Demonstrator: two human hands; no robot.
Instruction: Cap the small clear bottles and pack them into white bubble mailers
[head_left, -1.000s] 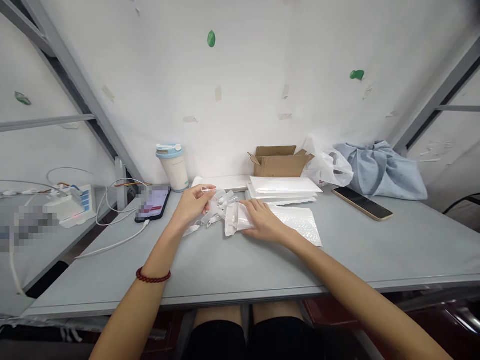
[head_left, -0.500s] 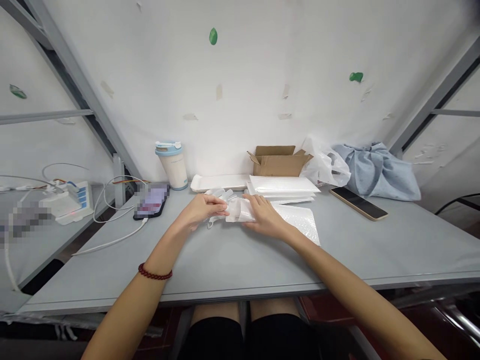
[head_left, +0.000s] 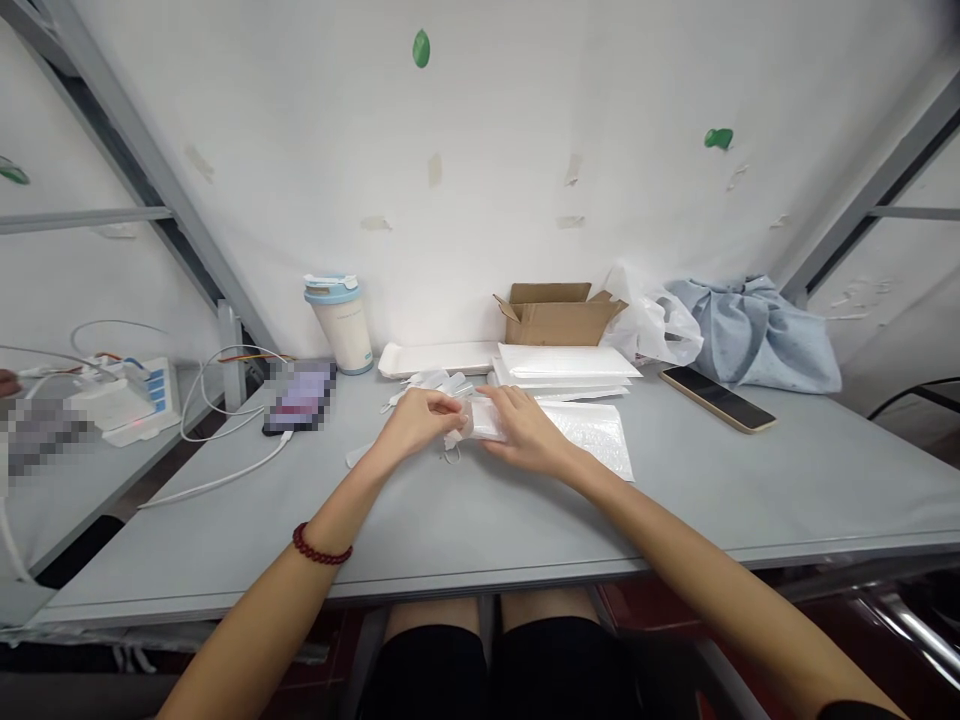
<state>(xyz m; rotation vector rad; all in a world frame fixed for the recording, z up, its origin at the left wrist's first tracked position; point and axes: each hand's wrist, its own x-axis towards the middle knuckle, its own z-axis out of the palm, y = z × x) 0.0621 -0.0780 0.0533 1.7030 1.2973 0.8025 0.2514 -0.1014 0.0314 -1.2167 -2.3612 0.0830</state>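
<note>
At the middle of the desk, a clear plastic packet (head_left: 487, 421) lies between my hands. My left hand (head_left: 420, 424) pinches at its left end, fingertips together. My right hand (head_left: 529, 432) grips the packet's right part, fingers over the top and thumb along the near side. Small translucent white pieces (head_left: 450, 384) lie just behind my left hand. A thin white loop (head_left: 452, 456) hangs below my left fingertips; what it belongs to is unclear. Under and beside my right wrist is a bubble mailer (head_left: 600, 440).
Behind my hands are a stack of white mailers (head_left: 566, 362), a long white tray (head_left: 439, 359) and an open cardboard box (head_left: 564, 318). A cup (head_left: 341, 325) and a charging phone (head_left: 300, 398) stand left; another phone (head_left: 716, 400), plastic bag (head_left: 660, 325) and blue cloth (head_left: 757, 340) lie right.
My left hand has shifted slightly right, closer to my right hand, and its pinch is now at the packet's end. More translucent pieces show behind it. The view has tilted a little.
</note>
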